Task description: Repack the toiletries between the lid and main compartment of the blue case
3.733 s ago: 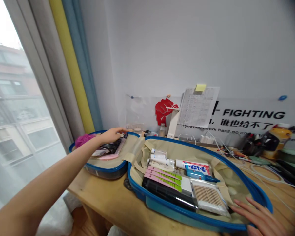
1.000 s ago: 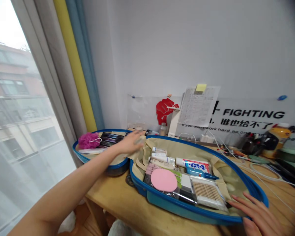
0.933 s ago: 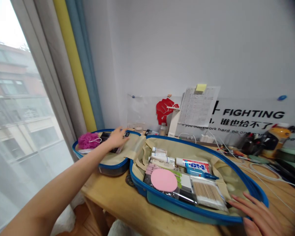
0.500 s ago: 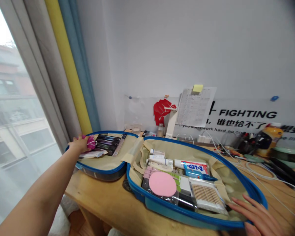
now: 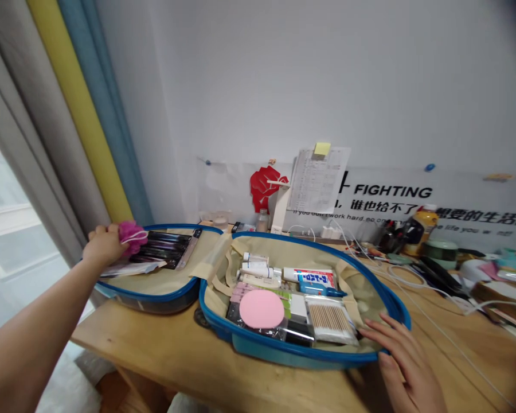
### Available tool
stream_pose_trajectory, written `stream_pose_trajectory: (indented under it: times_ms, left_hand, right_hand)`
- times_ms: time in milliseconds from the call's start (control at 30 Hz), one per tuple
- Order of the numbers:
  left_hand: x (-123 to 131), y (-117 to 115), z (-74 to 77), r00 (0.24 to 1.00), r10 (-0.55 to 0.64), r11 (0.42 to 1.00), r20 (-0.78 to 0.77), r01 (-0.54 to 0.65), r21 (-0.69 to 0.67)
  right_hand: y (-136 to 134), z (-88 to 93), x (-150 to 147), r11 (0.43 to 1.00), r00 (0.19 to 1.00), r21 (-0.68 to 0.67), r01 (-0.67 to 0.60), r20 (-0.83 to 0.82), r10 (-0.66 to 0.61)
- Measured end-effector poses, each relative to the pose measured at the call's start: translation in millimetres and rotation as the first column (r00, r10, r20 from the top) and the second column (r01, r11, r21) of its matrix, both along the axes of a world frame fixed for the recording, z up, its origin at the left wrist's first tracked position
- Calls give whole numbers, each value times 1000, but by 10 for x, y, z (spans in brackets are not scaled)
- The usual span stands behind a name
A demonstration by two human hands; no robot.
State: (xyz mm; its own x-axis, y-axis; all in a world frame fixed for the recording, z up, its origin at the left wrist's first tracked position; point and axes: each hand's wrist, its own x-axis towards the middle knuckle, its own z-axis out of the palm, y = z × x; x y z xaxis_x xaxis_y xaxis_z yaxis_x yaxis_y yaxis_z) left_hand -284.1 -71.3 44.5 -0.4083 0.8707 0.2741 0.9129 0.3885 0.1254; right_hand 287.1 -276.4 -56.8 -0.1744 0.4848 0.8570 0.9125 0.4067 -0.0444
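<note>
At the far left, the left hand (image 5: 105, 245) had its fingers curled against the purple mesh puff (image 5: 132, 238), gripping it by its left side; the thumb was out of sight, so how firmly it pressed could not be told. The puff was at the outer end of the left half of the blue-rimmed case (image 5: 155, 295), its white loop (image 5: 138, 237) facing right; whether it touched the lining could not be made out. It looked very light and soft, likely to squash easily and hardly slippery or fragile, though a single fold of the netting might stretch or snag. A handful of the bunched middle, or the loop, seemed the surest hold.

Just beside the puff lay a pale flat packet (image 5: 133, 268), then a dark pack of slim sticks (image 5: 167, 249).

Across the fabric join, the right half held small white tubes (image 5: 258, 268), a pink disc (image 5: 261, 308) lying over other packets, a toothpaste tube (image 5: 303, 275) and a bag of cotton swabs (image 5: 330, 321).

At the right, the right hand (image 5: 406, 361) was empty and loosely spread, its fingers reaching over the case's rim and its thumb outside, above the wooden surface (image 5: 284, 384).
</note>
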Motion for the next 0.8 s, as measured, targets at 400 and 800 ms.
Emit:
stream_pose_trajectory:
  times_ms: [400, 800]
  left_hand:
    - [2025, -160, 462, 757, -639, 761, 136, 595, 260]
    - [4013, -442, -18, 331, -907, 381, 260, 908, 173]
  right_hand:
    - [-62, -117, -27, 996, 993, -41, 77, -87, -80]
    - [-89, -173, -66, 996, 986, -69, 48, -154, -58]
